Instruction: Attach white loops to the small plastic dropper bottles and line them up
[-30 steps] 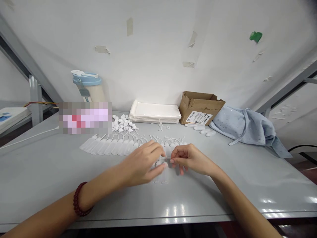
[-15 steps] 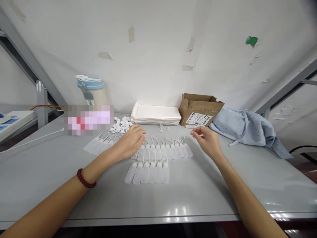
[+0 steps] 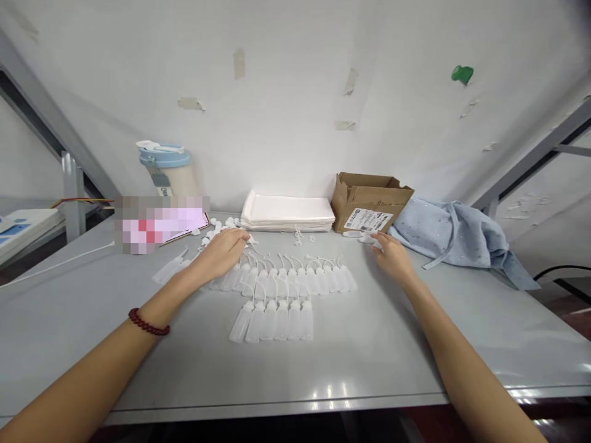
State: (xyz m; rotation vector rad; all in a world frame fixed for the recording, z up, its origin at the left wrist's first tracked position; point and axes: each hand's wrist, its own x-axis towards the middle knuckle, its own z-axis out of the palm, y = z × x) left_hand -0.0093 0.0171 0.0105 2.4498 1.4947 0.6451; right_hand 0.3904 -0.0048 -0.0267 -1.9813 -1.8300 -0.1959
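My left hand (image 3: 224,251) is closed near the back, its fingertips pinching a white cap (image 3: 252,240) whose thin tail trails to the right. Behind its fingers lies a pile of white caps (image 3: 213,231), partly hidden by the hand. My right hand (image 3: 393,253) is closed at the fingertips on a small translucent squeeze bottle (image 3: 368,237) in front of the cardboard box. Another such bottle (image 3: 351,234) lies beside it. Between my hands, a row of capped bottles (image 3: 295,281) lies flat, and a shorter row (image 3: 276,323) lies nearer me.
At the back stand a stack of white paper sleeves (image 3: 289,212), an open cardboard box (image 3: 369,200) and a blue-lidded tumbler (image 3: 168,169). A phone (image 3: 184,226) is at the left with a white cable. Blue cloth (image 3: 457,234) lies at the right. Loose white pieces (image 3: 302,236) lie before the stack.
My left hand has drawn left toward the pile and now has a cap at its fingertips. My right hand has reached to the bottles by the box and taken hold of one.
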